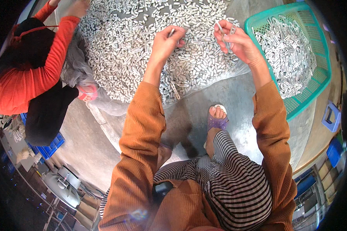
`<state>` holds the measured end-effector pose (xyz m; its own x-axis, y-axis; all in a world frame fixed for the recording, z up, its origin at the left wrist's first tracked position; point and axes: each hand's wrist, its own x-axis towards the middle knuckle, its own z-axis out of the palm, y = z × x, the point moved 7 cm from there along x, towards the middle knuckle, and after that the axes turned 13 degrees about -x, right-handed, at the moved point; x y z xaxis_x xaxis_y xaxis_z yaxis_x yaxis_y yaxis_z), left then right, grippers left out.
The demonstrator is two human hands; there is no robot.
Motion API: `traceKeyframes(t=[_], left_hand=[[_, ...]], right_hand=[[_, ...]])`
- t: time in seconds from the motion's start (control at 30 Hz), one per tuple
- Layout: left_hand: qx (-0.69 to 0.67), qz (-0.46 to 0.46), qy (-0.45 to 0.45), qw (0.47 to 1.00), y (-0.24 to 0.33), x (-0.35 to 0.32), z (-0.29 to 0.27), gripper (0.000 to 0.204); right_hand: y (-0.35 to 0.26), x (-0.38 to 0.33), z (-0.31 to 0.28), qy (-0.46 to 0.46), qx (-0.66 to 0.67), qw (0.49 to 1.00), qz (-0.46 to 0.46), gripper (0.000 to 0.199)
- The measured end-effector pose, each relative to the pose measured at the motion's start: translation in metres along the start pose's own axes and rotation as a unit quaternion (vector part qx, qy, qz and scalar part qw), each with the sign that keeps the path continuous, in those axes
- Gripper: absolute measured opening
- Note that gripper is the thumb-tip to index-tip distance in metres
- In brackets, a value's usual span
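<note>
A wide heap of small, silvery oblong metal pieces point(123, 65) spreads on a sheet before me. Above it, my left hand point(166, 43) is closed, with a small silver metal piece point(171, 33) showing between its fingers. My right hand point(241, 44) is curled around a few slim metal pieces point(227, 47), one with a slotted or looped end. That hand is beside a green plastic basket point(325, 57), which holds many slender silver metal pieces point(287, 57). One longer strip with holes point(175, 91) lies at the heap's near edge.
At the left another person in a red sleeve point(61, 46) crouches by the heap, reaching over its far side. Grey netting point(79, 73) bunches along the heap's left edge. A purple plastic stool point(331, 117) stands right of the basket. A blue crate point(56, 146) is behind the other person.
</note>
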<state>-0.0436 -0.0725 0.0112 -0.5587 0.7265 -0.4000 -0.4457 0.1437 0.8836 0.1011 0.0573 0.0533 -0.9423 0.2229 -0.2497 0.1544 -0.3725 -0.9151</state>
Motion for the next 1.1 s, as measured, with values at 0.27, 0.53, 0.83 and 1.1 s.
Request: traceKeyframes(t=[0.27, 0.53, 0.83, 1.1], left_hand=[[0.44, 0.143, 0.007, 0.887, -0.003, 0.002, 0.035, 0.018], [0.108, 0.14, 0.188, 0.966, 0.058, 0.004, -0.1, 0.017], [0.565, 0.173, 0.147, 0.793, 0.055, 0.044, -0.122, 0.018], [-0.192, 0.051, 0.113, 0.974, 0.04, 0.06, -0.148, 0.019]], right_hand=[[-0.003, 0.036, -0.016, 0.105, -0.556, 0.825, -0.012, 0.035], [0.028, 0.042, 0.0, 0.102, -0.736, 0.669, 0.024, 0.023], [-0.002, 0.038, 0.011, 0.01, -0.035, 0.998, 0.045, 0.023], [0.021, 0.093, 0.049, 0.022, -0.593, 0.799, -0.098, 0.018]])
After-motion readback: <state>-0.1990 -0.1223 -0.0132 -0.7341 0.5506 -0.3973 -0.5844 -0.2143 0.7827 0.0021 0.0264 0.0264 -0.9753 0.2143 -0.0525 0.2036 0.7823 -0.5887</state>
